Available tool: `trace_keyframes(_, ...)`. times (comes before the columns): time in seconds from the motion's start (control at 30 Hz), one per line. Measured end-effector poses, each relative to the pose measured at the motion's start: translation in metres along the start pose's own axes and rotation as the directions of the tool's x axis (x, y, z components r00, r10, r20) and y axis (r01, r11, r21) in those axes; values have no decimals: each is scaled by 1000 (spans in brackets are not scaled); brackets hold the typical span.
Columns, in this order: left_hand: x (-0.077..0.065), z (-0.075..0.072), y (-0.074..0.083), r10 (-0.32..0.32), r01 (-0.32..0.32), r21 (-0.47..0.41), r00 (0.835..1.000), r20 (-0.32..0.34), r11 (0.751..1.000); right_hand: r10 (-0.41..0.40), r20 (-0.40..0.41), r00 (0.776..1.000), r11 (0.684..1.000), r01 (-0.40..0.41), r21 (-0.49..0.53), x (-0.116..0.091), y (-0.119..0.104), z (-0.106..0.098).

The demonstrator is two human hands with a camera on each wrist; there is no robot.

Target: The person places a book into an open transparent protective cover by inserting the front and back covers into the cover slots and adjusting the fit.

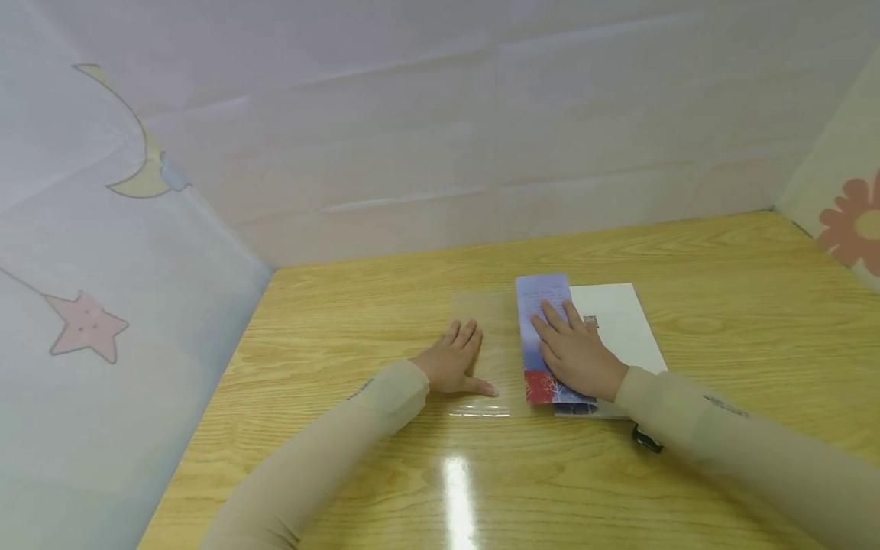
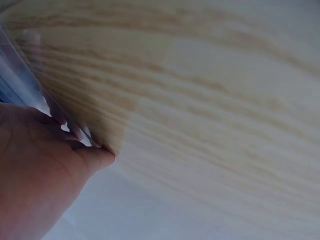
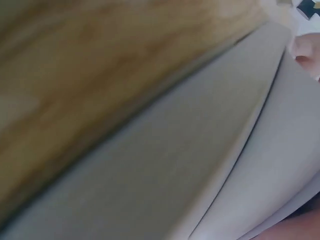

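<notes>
L hand splayed, R atop leaflet

So the table is yellowish wood-grain and pretty shiny, with 1 bright streak of glare near the front. Behind it there's a pale, creased back wall. The left wall has 1 yellow crescent moon with a little blue cloud at its edge, plus 1 pink star lower down. Right wall gets 1 reddish flower, yellow center, cut off by the frame.
</notes>
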State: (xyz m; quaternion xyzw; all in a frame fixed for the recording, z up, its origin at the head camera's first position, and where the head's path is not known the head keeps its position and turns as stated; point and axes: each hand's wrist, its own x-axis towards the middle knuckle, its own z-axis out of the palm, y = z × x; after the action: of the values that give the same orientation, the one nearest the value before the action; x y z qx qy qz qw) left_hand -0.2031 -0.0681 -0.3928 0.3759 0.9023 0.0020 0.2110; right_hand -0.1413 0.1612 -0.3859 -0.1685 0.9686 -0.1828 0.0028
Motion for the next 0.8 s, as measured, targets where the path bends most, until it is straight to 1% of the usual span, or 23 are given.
trace_keyframes(0.07, 0, 1, 0, -1, 1, 11, 1000, -5, 1000, 3, 6, 1000, 1000, -3, -6, 1, -2, 0)
trace_keyframes(0.17, 2, 2, -2, 0, 1, 26, 1000, -9, 1000, -11, 14, 1000, 999, 12, -47, 3, -3, 1)
trace_keyframes(0.33, 1, 0, -1, -4, 4, 19, 1000, -2, 1000, -28, 40, 999, 993, 33, -112, 8, -4, 3)
trace_keyframes(0.43, 0, 0, 0, -5, 5, 25, 1000, -2, 1000, -7, 62, 998, 986, 17, -163, 11, -5, 5)
trace_keyframes(0.57, -1, -1, 2, -8, 8, 27, 1000, -3, 1000, -1, 73, 997, 970, 19, -240, 13, -9, 8)
trace_keyframes(0.67, -1, 0, 2, -11, 11, 25, 1000, 3, 1000, -13, 66, 998, 962, 30, -272, 13, -13, 10)
trace_keyframes(0.8, -1, 0, 1, -13, 13, 44, 1000, 4, 999, -12, 48, 999, 958, 25, -286, 14, -17, 14)
